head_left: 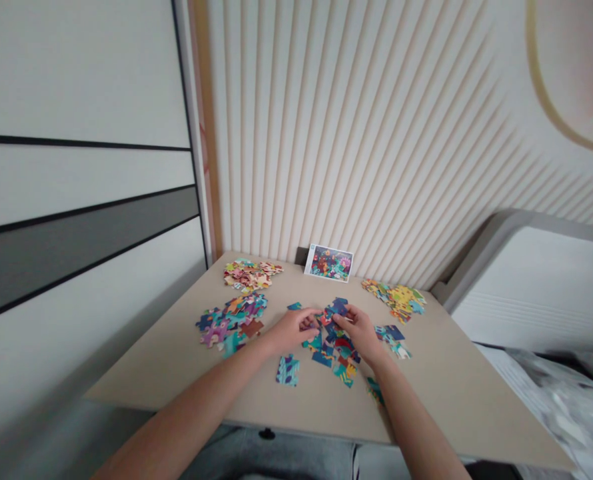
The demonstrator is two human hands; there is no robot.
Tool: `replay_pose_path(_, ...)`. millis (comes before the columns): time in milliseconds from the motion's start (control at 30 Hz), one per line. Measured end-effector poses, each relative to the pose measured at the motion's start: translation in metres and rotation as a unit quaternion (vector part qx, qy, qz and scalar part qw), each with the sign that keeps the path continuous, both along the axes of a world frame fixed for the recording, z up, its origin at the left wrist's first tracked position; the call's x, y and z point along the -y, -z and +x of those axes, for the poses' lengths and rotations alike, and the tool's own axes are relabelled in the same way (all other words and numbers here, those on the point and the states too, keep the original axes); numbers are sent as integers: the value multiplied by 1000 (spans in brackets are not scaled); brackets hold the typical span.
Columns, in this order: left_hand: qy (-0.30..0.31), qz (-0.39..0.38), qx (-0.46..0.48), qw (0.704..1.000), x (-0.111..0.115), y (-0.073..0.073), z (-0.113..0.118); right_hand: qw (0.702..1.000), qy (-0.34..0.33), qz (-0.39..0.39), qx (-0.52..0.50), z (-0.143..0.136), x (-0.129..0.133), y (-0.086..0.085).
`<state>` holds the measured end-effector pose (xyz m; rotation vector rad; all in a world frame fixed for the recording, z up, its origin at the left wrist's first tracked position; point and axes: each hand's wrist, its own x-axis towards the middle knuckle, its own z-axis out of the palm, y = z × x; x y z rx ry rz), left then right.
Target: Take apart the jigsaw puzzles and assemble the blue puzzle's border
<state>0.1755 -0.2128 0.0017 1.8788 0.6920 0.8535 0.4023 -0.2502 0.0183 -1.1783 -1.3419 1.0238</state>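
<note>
Above the middle of the table, my right hand [360,331] pinches a dark blue jigsaw puzzle piece [338,307] between thumb and fingers. My left hand [298,327] is curled, its fingertips meeting the edge of a red and blue puzzle piece [326,317] that adjoins the dark blue one. Whether these two are locked together is too small to tell. Beneath both hands lies a cluster of puzzle pieces [322,355], partly covered by my fingers. A pale blue patterned piece [288,371] rests apart, nearer to me.
A picture card [329,263] leans against the ribbed wall [281,133]. Heaps of pieces lie around: a red and cream pile [250,275], a purple and blue pile [231,320], a yellow pile [399,299], and a few blue pieces [394,339] right of my hand. The beige table [176,380] meets a white cabinet.
</note>
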Motion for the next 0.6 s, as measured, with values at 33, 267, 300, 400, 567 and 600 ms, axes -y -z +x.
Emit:
replay_pose_path(33,2,2,-8,1000,0,2,1,1000,1,-6,0,0,0,1)
replay_pose_path(267,-4,-28,26,999,-7,8,1,999,32,-14,-18,10,-3,0)
replay_pose_path(300,-7,-32,36,999,-8,9,1,999,46,-9,-21,12,-3,-1)
replay_pose_path(400,-20,-41,59,997,-11,8,-1,993,112,3,-23,21,-6,-3)
replay_pose_path(567,-67,-27,76,994,-16,6,-3,973,226,22,-34,43,-9,-3)
replay_pose_path(600,-73,-30,79,994,-17,6,-4,968,248,28,-36,48,-10,-3)
